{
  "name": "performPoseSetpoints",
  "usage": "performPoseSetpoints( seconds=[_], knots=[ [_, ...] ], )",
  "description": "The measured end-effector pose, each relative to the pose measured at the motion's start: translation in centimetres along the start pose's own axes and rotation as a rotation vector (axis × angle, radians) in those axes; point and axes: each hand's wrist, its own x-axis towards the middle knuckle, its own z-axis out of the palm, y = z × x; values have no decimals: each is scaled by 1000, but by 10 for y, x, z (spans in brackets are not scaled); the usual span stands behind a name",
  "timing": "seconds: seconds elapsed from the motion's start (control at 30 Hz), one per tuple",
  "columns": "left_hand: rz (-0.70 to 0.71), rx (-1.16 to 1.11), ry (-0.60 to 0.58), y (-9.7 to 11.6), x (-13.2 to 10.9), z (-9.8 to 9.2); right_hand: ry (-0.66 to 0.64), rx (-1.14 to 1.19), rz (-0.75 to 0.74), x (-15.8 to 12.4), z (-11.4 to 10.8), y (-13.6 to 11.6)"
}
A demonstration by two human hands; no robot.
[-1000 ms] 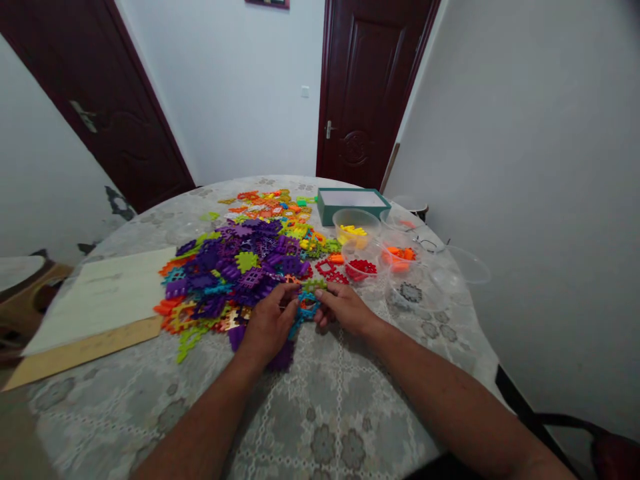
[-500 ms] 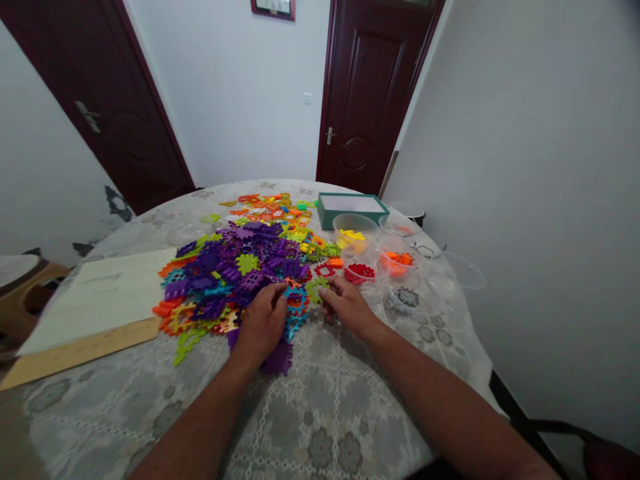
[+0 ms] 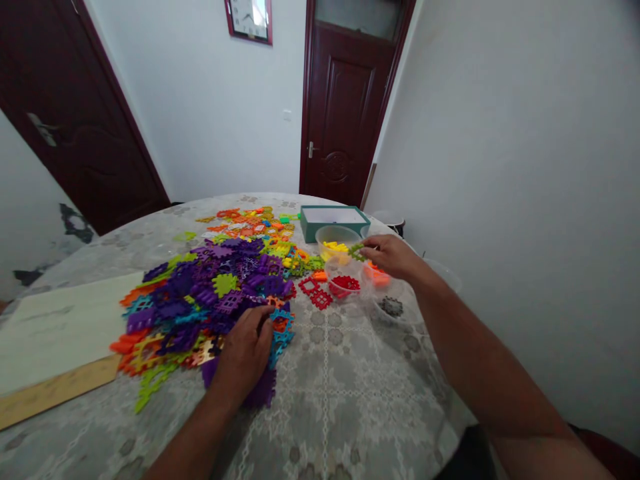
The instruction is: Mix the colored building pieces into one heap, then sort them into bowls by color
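My right hand (image 3: 389,255) is closed, pinching a yellow-green interlocking plastic piece (image 3: 356,252) above the clear tubs. Below it are a tub of orange pieces (image 3: 376,275) and a tub of red pieces (image 3: 345,287). My left hand (image 3: 245,350) rests at the right edge of a large heap of purple pieces (image 3: 190,293), its thumb apart from the forefinger. Blue pieces (image 3: 281,337) lie beside its fingertips, and a purple piece (image 3: 263,390) is partly under it. The other fingers are partly hidden.
A tub of yellow pieces (image 3: 335,252) stands by a green box (image 3: 334,222). Nearer is a tub of grey pieces (image 3: 391,307). Loose red frames (image 3: 321,299) lie left of the tubs. A pale board (image 3: 65,327) lies at the left; orange pieces (image 3: 250,220) spread at the back.
My right hand has moved right and away from me, carrying the yellow-green piece from beside the heap to over the tubs. My left hand stays at the heap. The view has shifted.
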Motion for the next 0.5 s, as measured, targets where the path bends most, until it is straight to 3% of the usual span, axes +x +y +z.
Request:
performPoseSetpoints(
  seconds=[0.1, 0.23, 0.37, 0.5],
  knots=[
    [-2, -13, 2, 1, 0, -1, 129, -239, 265, 38, -15, 46],
    [-7, -24, 2, 4, 0, -3, 212, -314, 381, 64, -20, 81],
    [-20, -29, 9, 6, 1, -5, 277, -306, 396, 67, -19, 90],
    [-25, -44, 6, 7, 1, -6, 347, -211, 329, 54, -7, 72]
  ],
)
